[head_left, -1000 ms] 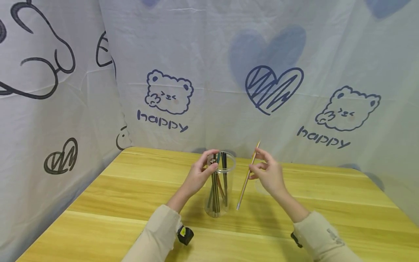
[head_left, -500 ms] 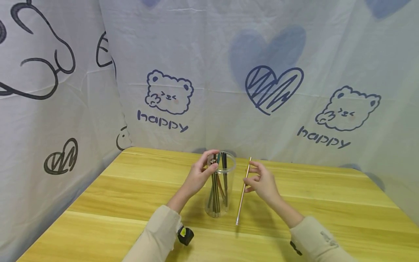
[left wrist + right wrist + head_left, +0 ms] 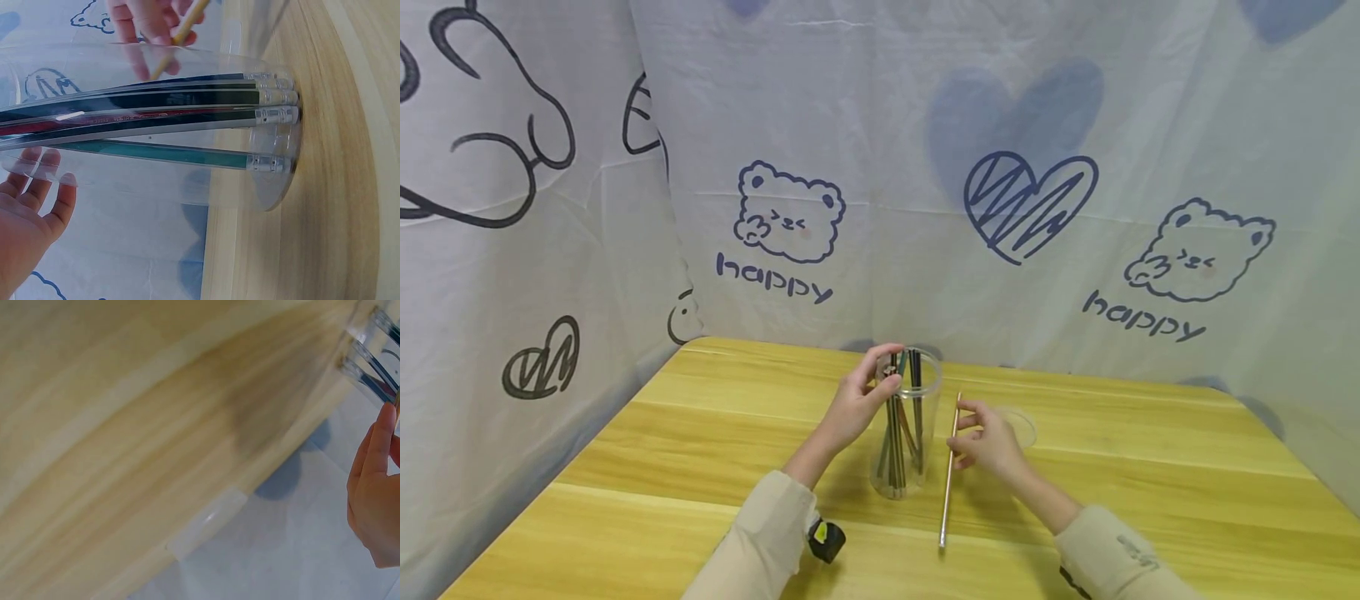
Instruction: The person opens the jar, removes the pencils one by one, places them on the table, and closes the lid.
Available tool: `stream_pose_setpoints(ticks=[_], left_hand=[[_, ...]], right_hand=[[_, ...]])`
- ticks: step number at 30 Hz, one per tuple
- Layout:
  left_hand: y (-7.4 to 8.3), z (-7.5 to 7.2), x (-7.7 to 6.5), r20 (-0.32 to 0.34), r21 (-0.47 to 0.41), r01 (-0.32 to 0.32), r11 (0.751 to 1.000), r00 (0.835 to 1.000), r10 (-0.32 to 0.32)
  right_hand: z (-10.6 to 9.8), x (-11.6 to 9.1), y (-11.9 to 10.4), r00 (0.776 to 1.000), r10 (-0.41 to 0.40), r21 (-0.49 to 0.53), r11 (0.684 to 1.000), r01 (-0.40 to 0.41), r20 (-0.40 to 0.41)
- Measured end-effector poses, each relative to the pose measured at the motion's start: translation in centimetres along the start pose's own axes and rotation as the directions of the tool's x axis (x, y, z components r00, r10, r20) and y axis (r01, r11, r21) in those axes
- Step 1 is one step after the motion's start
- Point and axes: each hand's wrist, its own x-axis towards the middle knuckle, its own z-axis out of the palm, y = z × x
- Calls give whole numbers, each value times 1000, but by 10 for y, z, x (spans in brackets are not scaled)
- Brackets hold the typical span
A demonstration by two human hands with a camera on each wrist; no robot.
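A clear plastic jar stands upright on the table with several pencils inside, dark ones and a teal one, eraser ends down. My left hand grips the jar near its rim, fingers and thumb curled round its left side. To the right of the jar, my right hand pinches a yellow pencil between thumb and fingers. That pencil is held nearly upright, its eraser end low over the table. In the left wrist view the yellow pencil shows behind the jar wall.
A round clear lid lies on the wooden table behind the right hand. White cloth with printed bears and hearts hangs along the table's back and left sides.
My right hand has come down and a little to the left with the yellow pencil, bringing its eraser end lower and the pencil more upright. My left hand stays on the jar.
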Motion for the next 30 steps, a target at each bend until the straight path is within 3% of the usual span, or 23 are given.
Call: stream_pose_setpoints(ticks=[15, 30], left_hand=[[1, 0, -1, 4, 6, 9, 1000, 1000, -9], [2, -1, 0, 8, 5, 8, 1000, 1000, -8]], right_hand=[[11, 1, 13, 993, 100, -46, 994, -98, 58], [22, -2, 18, 988, 130, -157, 981, -116, 83]])
